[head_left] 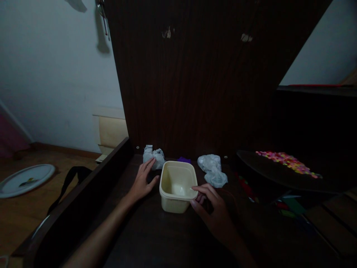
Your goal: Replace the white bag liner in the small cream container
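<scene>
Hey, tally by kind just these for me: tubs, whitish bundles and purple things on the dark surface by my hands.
Tubs: 1, the cream tub
Whitish bundles: 2, the left bundle and right bundle
Purple things: 1, the purple thing
Total: 4

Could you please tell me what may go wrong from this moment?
The right hand pinches the pale container at its near right corner, so it might tip or slip. The left hand reaches close to the left plastic bag and could push it accidentally.
</scene>
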`<act>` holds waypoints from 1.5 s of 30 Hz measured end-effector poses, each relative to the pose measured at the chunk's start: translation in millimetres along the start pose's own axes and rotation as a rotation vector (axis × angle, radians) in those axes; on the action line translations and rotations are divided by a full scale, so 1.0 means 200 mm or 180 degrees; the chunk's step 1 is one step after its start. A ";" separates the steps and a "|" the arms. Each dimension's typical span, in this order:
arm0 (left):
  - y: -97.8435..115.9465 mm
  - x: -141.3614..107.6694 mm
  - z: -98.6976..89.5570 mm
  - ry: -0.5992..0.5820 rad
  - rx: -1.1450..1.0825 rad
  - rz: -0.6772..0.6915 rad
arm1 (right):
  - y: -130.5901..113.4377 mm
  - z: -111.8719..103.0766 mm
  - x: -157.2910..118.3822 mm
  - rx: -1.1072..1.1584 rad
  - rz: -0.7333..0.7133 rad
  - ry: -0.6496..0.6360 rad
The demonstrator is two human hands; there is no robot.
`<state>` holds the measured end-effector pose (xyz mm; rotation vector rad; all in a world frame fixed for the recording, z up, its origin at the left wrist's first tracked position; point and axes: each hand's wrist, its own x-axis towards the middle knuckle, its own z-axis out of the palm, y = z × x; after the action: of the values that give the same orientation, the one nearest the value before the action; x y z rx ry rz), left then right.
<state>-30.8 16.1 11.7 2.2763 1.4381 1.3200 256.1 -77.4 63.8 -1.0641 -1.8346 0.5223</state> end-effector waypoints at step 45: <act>-0.16 0.17 0.05 -0.0592 0.1161 -0.0970 | 0.06 -0.21 0.11 -0.0533 0.0197 -0.0657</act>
<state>-40.4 63.6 9.3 2.1838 1.9871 0.7897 293.7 -57.2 87.1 -1.2198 -2.0604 0.5389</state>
